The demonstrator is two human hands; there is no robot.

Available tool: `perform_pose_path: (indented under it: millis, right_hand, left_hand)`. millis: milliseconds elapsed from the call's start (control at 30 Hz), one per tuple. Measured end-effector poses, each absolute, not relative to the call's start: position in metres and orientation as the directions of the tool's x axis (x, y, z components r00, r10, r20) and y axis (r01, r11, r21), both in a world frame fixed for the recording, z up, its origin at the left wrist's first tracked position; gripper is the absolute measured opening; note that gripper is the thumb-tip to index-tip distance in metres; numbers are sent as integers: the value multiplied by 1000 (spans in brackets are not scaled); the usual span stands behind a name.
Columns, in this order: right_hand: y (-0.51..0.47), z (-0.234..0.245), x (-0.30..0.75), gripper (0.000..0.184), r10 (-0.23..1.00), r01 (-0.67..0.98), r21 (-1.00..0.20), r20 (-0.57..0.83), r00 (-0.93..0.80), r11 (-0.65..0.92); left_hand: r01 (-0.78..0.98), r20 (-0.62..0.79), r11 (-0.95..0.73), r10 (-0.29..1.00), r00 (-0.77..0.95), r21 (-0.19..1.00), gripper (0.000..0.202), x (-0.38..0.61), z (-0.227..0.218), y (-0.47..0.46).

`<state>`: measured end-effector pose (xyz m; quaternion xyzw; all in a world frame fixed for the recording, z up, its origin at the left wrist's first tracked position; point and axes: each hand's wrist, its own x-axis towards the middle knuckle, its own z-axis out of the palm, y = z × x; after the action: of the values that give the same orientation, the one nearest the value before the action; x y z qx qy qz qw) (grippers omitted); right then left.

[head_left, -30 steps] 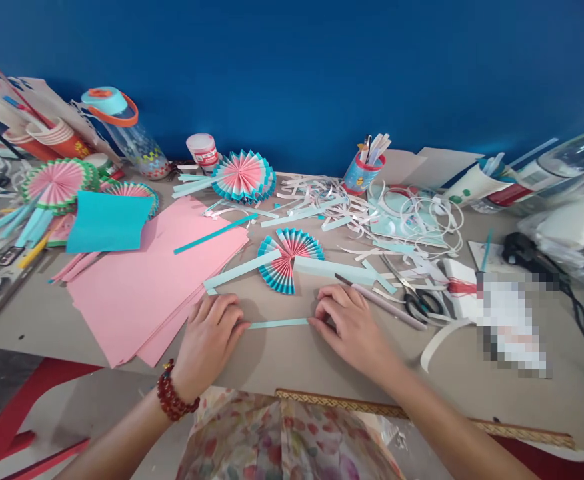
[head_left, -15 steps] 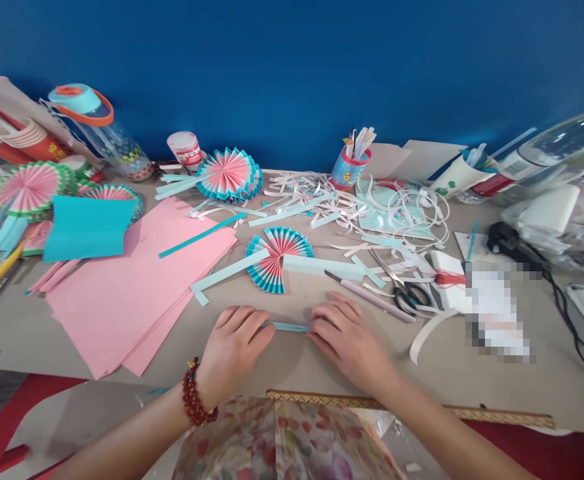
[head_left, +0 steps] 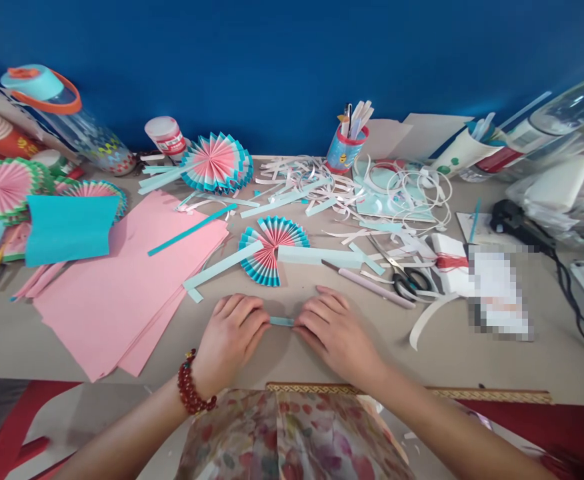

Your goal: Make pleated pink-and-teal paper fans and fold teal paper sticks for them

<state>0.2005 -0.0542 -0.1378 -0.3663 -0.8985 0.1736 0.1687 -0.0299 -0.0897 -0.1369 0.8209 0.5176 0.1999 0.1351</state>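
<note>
Head view. A bare band of table (head_left: 47, 340) runs along the near edge, on both sides of the hands. It is bounded on the left by the stack of pink paper (head_left: 117, 293), whose corner lies just beside the left hand (head_left: 232, 333). On the right it is bounded by a curved white offcut (head_left: 429, 319). Just beyond the hands lie a half-open pleated fan (head_left: 271, 248), a pale strip (head_left: 317, 256), a pink-handled knife (head_left: 372, 285) and scissors (head_left: 407, 279), all near but not touching the fingers.

Both hands rest palm down, close together, with the forearms coming in from the near edge. The left hand's fingers are curled, and their tips press on the left end of a short teal paper strip (head_left: 282, 321). The right hand (head_left: 335, 333) is likewise curled, with its fingertips on the right end. Only a short middle length of the strip shows between them, flat on the table. Whether the ends are pinched or merely pressed down cannot be told. A red bead bracelet (head_left: 189, 392) sits on the left wrist.

The surface is grey-brown board, heavily littered at the far side with white paper trimmings (head_left: 322, 190), a round fan (head_left: 215, 162), a cup of sticks (head_left: 345, 150) and a teal sheet (head_left: 67, 228). A blue wall (head_left: 292, 60) closes the back.
</note>
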Motion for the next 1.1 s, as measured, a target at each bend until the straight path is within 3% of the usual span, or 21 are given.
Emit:
perform_pose_path:
  millis: [333,800,1100]
  right_hand:
    - [-63,-134,194,8,788,665,-462,135,-600,586]
    - [-70,-134,180,15,838,687,-511,137,-528,516]
    - [-71,-138,179,13,856,750,-426,140,-497,506]
  left_hand:
    - [763,113,-376,920,375,526,14,-36,-136,-88]
    - [757,131,-359,929,346,547,15,-40,-135,-92]
    - [814,97,-314,947,307,489,14,-33,-133,-92]
